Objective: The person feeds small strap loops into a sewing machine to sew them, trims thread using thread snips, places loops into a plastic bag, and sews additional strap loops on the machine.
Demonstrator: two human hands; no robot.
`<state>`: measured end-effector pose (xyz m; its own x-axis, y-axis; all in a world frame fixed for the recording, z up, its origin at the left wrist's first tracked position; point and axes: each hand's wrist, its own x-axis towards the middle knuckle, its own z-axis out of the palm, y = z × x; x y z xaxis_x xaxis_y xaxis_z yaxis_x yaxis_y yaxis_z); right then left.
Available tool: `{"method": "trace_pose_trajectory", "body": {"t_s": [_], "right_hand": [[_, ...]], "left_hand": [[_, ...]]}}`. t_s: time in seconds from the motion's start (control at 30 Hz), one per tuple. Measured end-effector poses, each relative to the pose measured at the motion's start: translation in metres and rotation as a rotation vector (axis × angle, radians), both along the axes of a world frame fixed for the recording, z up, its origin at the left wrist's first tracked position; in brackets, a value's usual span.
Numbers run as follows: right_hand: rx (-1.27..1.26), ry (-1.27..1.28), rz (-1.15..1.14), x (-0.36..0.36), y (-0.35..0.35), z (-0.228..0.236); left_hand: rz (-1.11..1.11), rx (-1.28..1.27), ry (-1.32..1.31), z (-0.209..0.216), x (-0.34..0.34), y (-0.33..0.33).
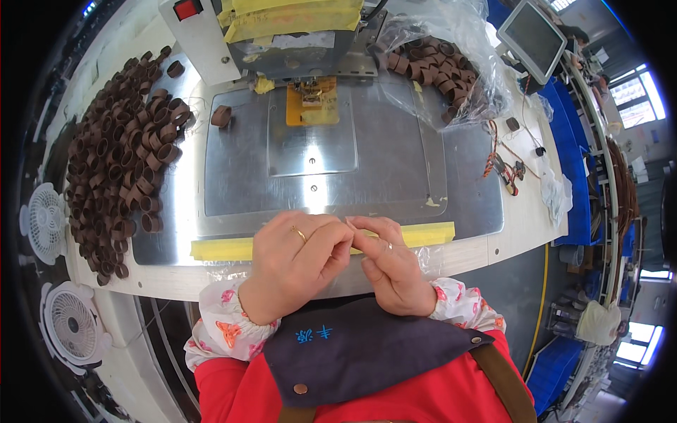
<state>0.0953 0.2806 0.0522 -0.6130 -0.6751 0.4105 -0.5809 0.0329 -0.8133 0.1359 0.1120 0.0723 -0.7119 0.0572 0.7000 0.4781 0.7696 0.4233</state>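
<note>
This is a sewing workshop: a large sewing machine [285, 65] stands on a worktable [532, 211], with heaped brown rings [116, 158] to the machine's left, a screen [532, 41] to its right and blue bins [577, 151] farther right.

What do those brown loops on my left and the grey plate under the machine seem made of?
Brown loops: perhaps woven webbing, matte, judging by their dull, evenly wide bands; leather remains possible. Grey plate: probably smooth, semi-glossy metal, given its bright reflections.
</note>
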Motion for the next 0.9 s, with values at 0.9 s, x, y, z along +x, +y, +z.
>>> {"method": "trace_pose_trajectory", "body": {"t_s": [0.9], "right_hand": [[-0.006, -0.162, 0.089, 0.0017, 0.0039, -0.0054]], "left_hand": [[-0.071, 0.249, -0.237, -0.0014, 0.0056, -0.0011]]}}
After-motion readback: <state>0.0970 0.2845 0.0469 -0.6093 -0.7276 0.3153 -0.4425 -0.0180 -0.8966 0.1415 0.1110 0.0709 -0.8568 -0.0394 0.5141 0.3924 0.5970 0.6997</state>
